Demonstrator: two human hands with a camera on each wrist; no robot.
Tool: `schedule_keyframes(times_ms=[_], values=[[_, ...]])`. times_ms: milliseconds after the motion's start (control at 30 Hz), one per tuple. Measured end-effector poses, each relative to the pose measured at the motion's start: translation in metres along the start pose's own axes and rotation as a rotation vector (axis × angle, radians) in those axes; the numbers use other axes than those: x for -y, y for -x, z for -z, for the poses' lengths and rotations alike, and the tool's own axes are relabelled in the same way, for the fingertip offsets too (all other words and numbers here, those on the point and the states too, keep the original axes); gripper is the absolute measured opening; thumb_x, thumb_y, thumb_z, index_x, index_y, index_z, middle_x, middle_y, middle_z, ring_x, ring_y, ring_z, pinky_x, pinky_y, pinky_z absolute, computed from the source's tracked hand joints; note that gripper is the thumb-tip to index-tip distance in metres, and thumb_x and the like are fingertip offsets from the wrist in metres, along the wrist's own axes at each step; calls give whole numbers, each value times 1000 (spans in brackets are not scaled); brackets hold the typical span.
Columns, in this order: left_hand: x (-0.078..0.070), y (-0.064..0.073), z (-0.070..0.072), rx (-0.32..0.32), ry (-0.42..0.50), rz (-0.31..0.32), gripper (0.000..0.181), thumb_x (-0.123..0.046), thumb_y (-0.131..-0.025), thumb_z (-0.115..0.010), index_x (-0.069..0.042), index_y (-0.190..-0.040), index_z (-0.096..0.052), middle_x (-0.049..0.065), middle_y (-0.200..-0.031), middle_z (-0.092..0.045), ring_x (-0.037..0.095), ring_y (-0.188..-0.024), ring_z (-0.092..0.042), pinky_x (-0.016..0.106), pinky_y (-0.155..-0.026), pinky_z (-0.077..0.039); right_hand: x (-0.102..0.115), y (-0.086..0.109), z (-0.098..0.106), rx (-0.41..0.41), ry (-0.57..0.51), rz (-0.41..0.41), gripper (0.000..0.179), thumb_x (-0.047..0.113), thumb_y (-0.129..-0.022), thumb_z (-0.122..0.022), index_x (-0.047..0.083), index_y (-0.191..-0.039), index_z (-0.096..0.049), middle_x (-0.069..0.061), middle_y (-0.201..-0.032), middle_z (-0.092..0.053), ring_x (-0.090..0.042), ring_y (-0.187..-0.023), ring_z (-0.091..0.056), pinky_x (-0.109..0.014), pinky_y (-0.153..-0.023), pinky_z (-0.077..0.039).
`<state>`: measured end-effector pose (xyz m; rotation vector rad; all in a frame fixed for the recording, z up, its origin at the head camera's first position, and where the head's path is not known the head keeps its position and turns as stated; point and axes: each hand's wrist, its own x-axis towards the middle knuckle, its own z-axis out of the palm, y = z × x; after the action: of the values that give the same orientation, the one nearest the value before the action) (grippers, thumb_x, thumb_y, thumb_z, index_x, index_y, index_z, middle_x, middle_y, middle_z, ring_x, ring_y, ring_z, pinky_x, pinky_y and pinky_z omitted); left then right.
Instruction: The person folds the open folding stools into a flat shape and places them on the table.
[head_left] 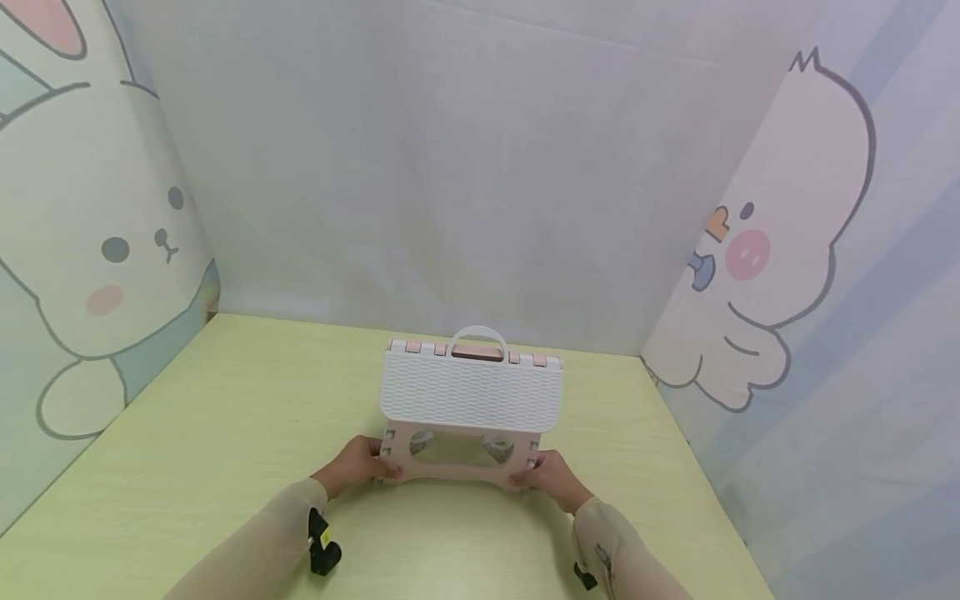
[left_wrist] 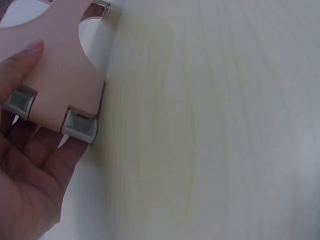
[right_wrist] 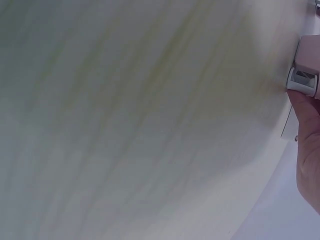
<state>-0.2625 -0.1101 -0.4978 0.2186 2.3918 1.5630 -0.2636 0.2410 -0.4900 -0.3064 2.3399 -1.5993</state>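
Note:
A pink and white plastic folding step stool (head_left: 472,390) stands on the table, its textured white top tilted toward me. A white carry handle (head_left: 477,331) arches up from the top's far edge. Below the top, the pink leg panel (head_left: 465,473) has oval cut-outs. My left hand (head_left: 356,467) grips the panel's left side. In the left wrist view its thumb (left_wrist: 22,65) lies on the pink face, with the other fingers behind the grey-white hinge pieces (left_wrist: 80,125). On the right side my right hand (head_left: 552,479) holds the panel, seen only partly in the right wrist view.
The pale yellow wood-grain table (head_left: 262,400) spreads around the stool. A light curtain (head_left: 420,167) hangs behind it, with cartoon-printed cloth (head_left: 780,208) at both sides. Black wrist straps (head_left: 324,546) show at both sleeves.

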Motion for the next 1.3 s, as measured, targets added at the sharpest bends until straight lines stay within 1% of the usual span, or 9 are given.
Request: schedule_keyframes(times_ms=[300, 600, 867, 1033, 1133, 1300], values=[[1, -1, 0, -1, -6, 8, 38, -11, -76, -78, 8, -107, -67, 13, -97, -69, 17, -78, -56, 32, -68, -48, -8, -4, 2, 11, 15, 23, 38, 4, -75, -75, -9, -110, -65, -15, -106, -69, -12, -82, -60, -30, -71, -51], [-1, 0, 0, -4, -9, 12, 38, -10, -76, -79, 8, -107, -67, 13, -98, -69, 17, -79, -56, 33, -69, -48, -4, -5, 1, 13, 5, 13, 37, 4, -75, -75, -10, -108, -66, -15, -105, -70, -12, -82, -61, -29, -71, -50], [-1, -1, -1, -20, -20, 24, 38, -10, -75, -79, 7, -107, -67, 12, -98, -69, 17, -79, -56, 33, -69, -48, -4, -4, 1, 10, 19, 29, 35, 5, -76, -75, -9, -106, -66, -12, -102, -71, -10, -80, -60, -28, -70, -49], [-1, -2, -1, -26, -25, 21, 39, -10, -75, -79, 8, -107, -67, 13, -99, -69, 17, -80, -57, 34, -71, -49, -4, -4, 1, 12, 26, 33, 36, 4, -76, -75, -9, -107, -66, -14, -104, -70, -11, -80, -59, -28, -70, -49], [0, -2, -1, -22, -21, 14, 39, -10, -75, -79, 8, -107, -67, 14, -99, -69, 18, -81, -58, 35, -71, -49, -4, -4, 0, 7, 25, 29, 37, 4, -76, -76, -9, -108, -66, -15, -105, -69, -11, -81, -60, -29, -70, -50], [2, -2, -1, -27, -28, 17, 38, -10, -74, -80, 7, -106, -68, 12, -98, -70, 18, -80, -58, 34, -70, -49, -4, -4, 0, -27, 52, 22, 35, 5, -75, -77, -9, -105, -67, -16, -103, -70, -12, -81, -61, -30, -69, -51]])
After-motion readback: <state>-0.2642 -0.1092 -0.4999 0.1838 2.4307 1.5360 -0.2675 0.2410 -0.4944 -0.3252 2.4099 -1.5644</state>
